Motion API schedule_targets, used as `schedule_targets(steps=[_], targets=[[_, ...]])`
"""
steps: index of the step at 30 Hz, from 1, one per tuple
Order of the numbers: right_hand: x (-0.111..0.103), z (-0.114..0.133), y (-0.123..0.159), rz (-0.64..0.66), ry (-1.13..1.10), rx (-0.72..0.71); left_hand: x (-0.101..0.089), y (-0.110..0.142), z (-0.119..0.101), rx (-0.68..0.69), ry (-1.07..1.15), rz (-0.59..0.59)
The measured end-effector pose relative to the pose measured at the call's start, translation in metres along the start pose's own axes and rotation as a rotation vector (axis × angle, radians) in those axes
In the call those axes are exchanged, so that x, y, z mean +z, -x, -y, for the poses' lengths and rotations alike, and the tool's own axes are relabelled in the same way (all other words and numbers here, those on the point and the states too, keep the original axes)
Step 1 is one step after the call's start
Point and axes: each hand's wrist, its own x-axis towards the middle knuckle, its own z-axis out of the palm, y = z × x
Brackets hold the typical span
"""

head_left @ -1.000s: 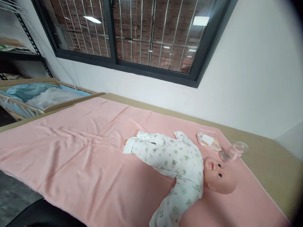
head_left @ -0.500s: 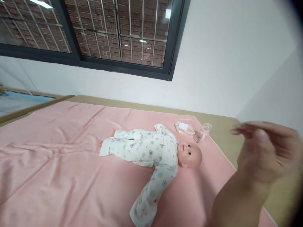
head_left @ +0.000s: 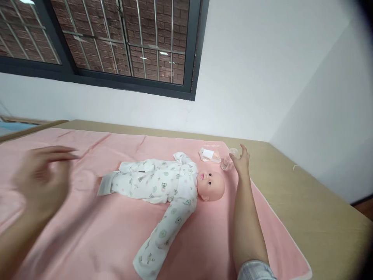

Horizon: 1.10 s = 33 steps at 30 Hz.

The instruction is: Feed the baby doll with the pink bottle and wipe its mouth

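Observation:
A baby doll point(head_left: 211, 186) in a white patterned sleepsuit point(head_left: 163, 181) lies on its back, head to the right, one long sleeve stretched toward me. Beyond its head stands a small clear bottle point(head_left: 225, 163), partly hidden by my right hand point(head_left: 242, 160). Thumb and fingers of that hand are spread at the bottle; whether they touch it I cannot tell. My left hand point(head_left: 43, 181) hovers over the left of the pink sheet point(head_left: 107, 229), blurred, fingers extended and apart from the thumb, holding nothing visible. It is nearest to the doll's feet.
A small clear packet with a white label point(head_left: 208, 154) lies left of the bottle. The sheet covers much of a wooden surface point(head_left: 291, 202), which meets a white wall point(head_left: 239, 77) behind. A dark-framed barred window point(head_left: 122, 46) is above.
My right hand has moved from the right foreground to the bottle, its fingers now spread. My left hand has come into view at the left. The view has shifted right.

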Motion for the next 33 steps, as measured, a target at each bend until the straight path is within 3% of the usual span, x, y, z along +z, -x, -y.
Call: schedule_targets(steps=[2, 4, 5, 7, 11, 18, 21, 27, 30, 33], targets=[[0.007, -0.006, 0.002, 0.026, -0.016, 0.022, -0.019, -0.018, 0.001, -0.14, 0.678, -0.069], [0.013, -0.011, 0.003, 0.023, -0.01, 0.016, -0.044, -0.044, -0.012, -0.208, 1.434, -0.114], [0.016, -0.014, 0.004, 0.012, 0.002, 0.009, -0.057, -0.058, -0.021, -0.18, 1.689, -0.111], [0.021, -0.021, 0.005, -0.011, 0.025, -0.013, -0.081, -0.085, -0.039, -0.004, 1.886, -0.066], [0.03, -0.033, 0.012, -0.033, 0.054, -0.053, -0.102, -0.118, -0.061, 0.359, 2.012, 0.167], [0.036, -0.037, 0.021, -0.096, 0.079, -0.038, -0.092, -0.118, -0.069, 0.701, 1.911, 0.476], [0.036, -0.04, 0.018, -0.121, 0.094, -0.026, -0.085, -0.115, -0.067, 0.706, 1.865, 0.513], [0.03, -0.035, 0.009, -0.156, 0.092, -0.014, -0.074, -0.112, -0.058, 0.661, 1.861, 0.475], [0.022, -0.017, 0.007, -0.194, 0.068, -0.042, -0.072, -0.111, -0.056, 0.599, 1.87, 0.45], [0.016, 0.015, 0.009, -0.178, 0.015, -0.038, -0.072, -0.11, -0.06, 0.415, 1.932, 0.405]])
